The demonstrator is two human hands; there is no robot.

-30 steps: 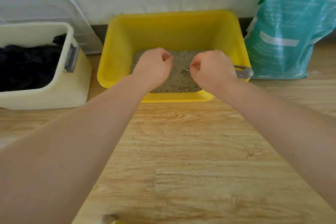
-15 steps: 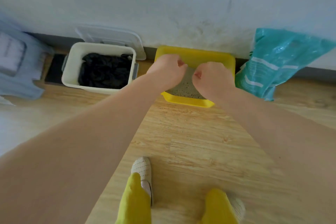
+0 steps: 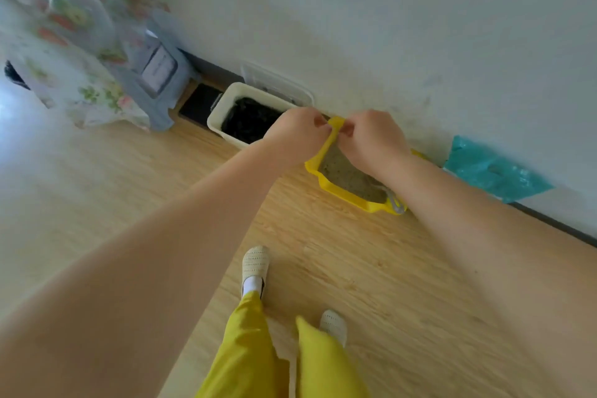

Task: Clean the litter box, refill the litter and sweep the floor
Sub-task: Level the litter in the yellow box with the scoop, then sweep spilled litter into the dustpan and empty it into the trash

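So the yellow litter box [image 3: 347, 195] sits on the wood floor [image 3: 403, 284] against the wall, right under and just past my hands, with a layer of grey litter [image 3: 349, 176] in the bottom. My guess is it's hard plastic, stiff enough not to flex much, but bottom-heavy with the litter, which will slide to one end the second I tilt it. The rim looks smooth, so I'd take it by the lip on two opposite sides, not by one corner.

My left hand [image 3: 295, 136] and right hand [image 3: 374, 139] are both up in front of me, fingers curled, knuckles nearly touching. They look like they're pinching something small between them, but I honestly can't tell what, or whether they're just fists. In this view they line up with the box's far corner; I can't say if they touch it.

A grey scoop [image 3: 394, 202] pokes out over the rim below my right wrist. Looks like light plastic, easy to grab by the handle.

Further out on my right the teal litter bag [image 3: 491, 173] slumps against the wall. Soft and floppy, probably heavy, so I'd hug it low. Off my left hand is the cream bin [image 3: 226, 107] with a black liner.
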